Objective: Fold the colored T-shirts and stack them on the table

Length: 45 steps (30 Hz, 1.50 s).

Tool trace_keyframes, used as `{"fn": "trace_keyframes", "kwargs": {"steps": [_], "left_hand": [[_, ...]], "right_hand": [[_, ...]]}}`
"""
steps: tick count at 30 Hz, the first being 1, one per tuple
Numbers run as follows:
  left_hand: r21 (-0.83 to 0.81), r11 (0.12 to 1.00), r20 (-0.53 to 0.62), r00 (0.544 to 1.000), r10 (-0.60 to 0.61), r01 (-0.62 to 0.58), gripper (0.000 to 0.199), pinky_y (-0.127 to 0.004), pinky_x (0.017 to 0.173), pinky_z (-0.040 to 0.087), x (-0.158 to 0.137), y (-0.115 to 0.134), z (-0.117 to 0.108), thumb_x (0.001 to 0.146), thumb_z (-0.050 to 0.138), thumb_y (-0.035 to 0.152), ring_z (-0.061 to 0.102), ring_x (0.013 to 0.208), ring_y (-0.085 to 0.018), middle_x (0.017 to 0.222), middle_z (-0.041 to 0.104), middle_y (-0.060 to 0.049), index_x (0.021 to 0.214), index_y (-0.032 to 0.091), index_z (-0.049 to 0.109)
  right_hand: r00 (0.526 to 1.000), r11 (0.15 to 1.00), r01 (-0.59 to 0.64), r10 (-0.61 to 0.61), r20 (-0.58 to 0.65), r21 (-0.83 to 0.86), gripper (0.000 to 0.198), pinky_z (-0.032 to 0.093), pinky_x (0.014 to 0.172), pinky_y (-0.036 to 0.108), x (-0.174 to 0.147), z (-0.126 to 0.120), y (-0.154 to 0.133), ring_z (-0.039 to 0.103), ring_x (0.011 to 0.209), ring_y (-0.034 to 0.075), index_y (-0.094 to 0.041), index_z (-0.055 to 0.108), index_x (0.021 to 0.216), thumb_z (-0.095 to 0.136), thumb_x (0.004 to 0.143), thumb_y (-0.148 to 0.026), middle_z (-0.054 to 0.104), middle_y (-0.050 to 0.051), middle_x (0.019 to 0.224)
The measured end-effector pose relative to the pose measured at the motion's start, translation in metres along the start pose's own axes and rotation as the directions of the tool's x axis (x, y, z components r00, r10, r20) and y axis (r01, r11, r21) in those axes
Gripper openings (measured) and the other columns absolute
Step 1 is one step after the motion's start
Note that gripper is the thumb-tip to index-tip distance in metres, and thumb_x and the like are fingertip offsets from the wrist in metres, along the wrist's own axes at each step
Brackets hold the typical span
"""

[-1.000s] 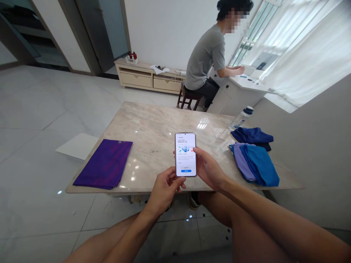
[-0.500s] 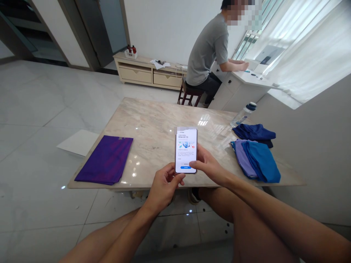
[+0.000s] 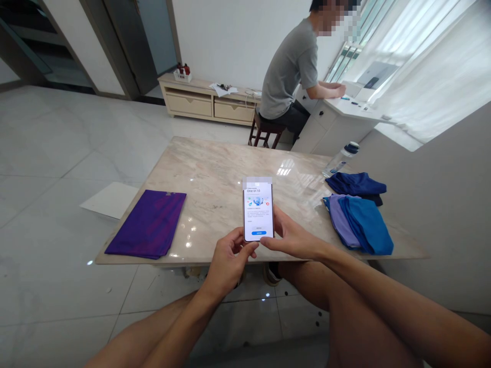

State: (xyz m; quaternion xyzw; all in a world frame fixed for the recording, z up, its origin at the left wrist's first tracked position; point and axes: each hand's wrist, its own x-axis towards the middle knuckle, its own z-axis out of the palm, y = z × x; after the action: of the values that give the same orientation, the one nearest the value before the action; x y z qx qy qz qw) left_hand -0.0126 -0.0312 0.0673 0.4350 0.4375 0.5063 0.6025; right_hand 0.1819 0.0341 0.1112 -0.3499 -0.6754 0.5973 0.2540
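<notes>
Both my hands hold a smartphone (image 3: 258, 212) upright above the near part of the marble table (image 3: 207, 168). Its lit screen reads "One UI 7.0", with a blue button near the bottom. My left hand (image 3: 232, 255) is closed on the lower left edge, thumb below the corner. Gripping the right side is my right hand (image 3: 293, 235), its thumb at the bottom edge of the screen. The fingers behind the phone are hidden. Left of the phone lies a folded purple cloth (image 3: 148, 223); to the right are folded blue and lilac cloths (image 3: 364, 225).
A dark blue cloth (image 3: 356, 182) and a clear water bottle (image 3: 339, 159) are at the table's right. Another person (image 3: 291, 66) sits on a stool (image 3: 266, 130) at a white desk (image 3: 341, 122). A low cabinet (image 3: 192, 102) stands along the wall.
My right thumb has moved down from the screen's lower buttons to the bottom edge. The phone has shifted slightly left; its page looks the same.
</notes>
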Motion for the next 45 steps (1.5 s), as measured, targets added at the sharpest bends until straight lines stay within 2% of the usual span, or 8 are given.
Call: {"fn": "trace_keyframes", "kwargs": {"steps": [7, 11, 17, 27, 33, 41, 45], "left_hand": [[0.011, 1.000, 0.009, 1.000, 0.013, -0.014, 0.033, -0.029, 0.071, 0.056, 0.000, -0.003, 0.000, 0.089, 0.081, 0.038, 0.066, 0.072, -0.015, 0.106, 0.083, -0.009, 0.113, 0.016, 0.079], [0.008, 1.000, 0.012, 1.000, 0.015, -0.016, 0.033, -0.028, 0.070, 0.056, 0.000, -0.004, -0.001, 0.089, 0.081, 0.039, 0.067, 0.074, -0.016, 0.107, 0.084, -0.009, 0.114, 0.016, 0.080], [0.101, 0.995, -0.002, 1.000, 0.020, -0.020, 0.037, -0.028, 0.070, 0.057, -0.002, -0.001, -0.001, 0.090, 0.082, 0.046, 0.069, 0.072, -0.017, 0.100, 0.084, -0.008, 0.114, 0.018, 0.082], [0.253, 0.966, -0.048, 0.996, 0.071, -0.057, 0.029, -0.028, 0.067, 0.056, -0.004, -0.001, -0.005, 0.089, 0.076, 0.036, 0.071, 0.067, -0.018, 0.081, 0.081, -0.002, 0.111, 0.020, 0.085], [0.253, 0.966, -0.059, 0.996, 0.067, -0.050, 0.030, -0.028, 0.066, 0.056, -0.006, -0.001, -0.007, 0.089, 0.076, 0.039, 0.071, 0.067, -0.018, 0.080, 0.080, -0.002, 0.110, 0.020, 0.085], [0.211, 0.977, -0.057, 0.997, 0.056, -0.043, 0.026, -0.028, 0.065, 0.054, -0.005, 0.001, -0.008, 0.089, 0.080, 0.042, 0.069, 0.067, -0.018, 0.076, 0.076, -0.002, 0.100, 0.019, 0.083], [0.151, 0.988, -0.056, 0.998, 0.023, -0.015, 0.026, -0.028, 0.067, 0.054, -0.003, -0.002, -0.007, 0.087, 0.083, 0.040, 0.067, 0.070, -0.017, 0.082, 0.079, -0.003, 0.103, 0.019, 0.083]], "right_hand": [[1.000, 1.000, 0.019, -0.019, -0.015, -0.008, 0.076, 0.060, 0.107, 0.047, 0.000, 0.002, -0.001, 0.071, 0.126, 0.029, -0.025, 0.046, 0.150, 0.087, 0.087, -0.032, 0.070, 0.011, 0.138], [1.000, 1.000, 0.019, -0.019, -0.023, -0.013, 0.076, 0.060, 0.105, 0.046, 0.000, 0.004, -0.002, 0.071, 0.124, 0.029, -0.026, 0.046, 0.150, 0.087, 0.087, -0.031, 0.070, 0.011, 0.137], [0.999, 1.000, -0.026, 0.026, -0.044, 0.008, 0.076, 0.063, 0.098, 0.043, 0.002, 0.007, -0.001, 0.072, 0.118, 0.028, -0.026, 0.044, 0.145, 0.089, 0.083, -0.031, 0.070, 0.008, 0.129], [0.997, 0.999, -0.026, 0.028, -0.076, 0.038, 0.080, 0.065, 0.099, 0.046, 0.006, 0.016, -0.001, 0.072, 0.121, 0.030, -0.026, 0.042, 0.142, 0.092, 0.079, -0.029, 0.071, 0.009, 0.130], [0.997, 0.997, -0.027, 0.032, -0.072, 0.070, 0.085, 0.064, 0.100, 0.045, 0.006, 0.019, -0.002, 0.071, 0.122, 0.030, -0.026, 0.041, 0.143, 0.094, 0.077, -0.030, 0.070, 0.009, 0.131], [0.996, 0.998, -0.040, 0.044, -0.075, 0.056, 0.086, 0.065, 0.094, 0.043, 0.004, 0.020, -0.003, 0.073, 0.109, 0.027, -0.027, 0.044, 0.150, 0.094, 0.081, -0.035, 0.072, 0.006, 0.121], [0.994, 0.997, -0.005, 0.013, -0.104, 0.078, 0.068, 0.062, 0.101, 0.044, 0.007, 0.017, 0.000, 0.073, 0.114, 0.026, -0.026, 0.054, 0.144, 0.089, 0.086, -0.038, 0.075, 0.007, 0.124]]}}
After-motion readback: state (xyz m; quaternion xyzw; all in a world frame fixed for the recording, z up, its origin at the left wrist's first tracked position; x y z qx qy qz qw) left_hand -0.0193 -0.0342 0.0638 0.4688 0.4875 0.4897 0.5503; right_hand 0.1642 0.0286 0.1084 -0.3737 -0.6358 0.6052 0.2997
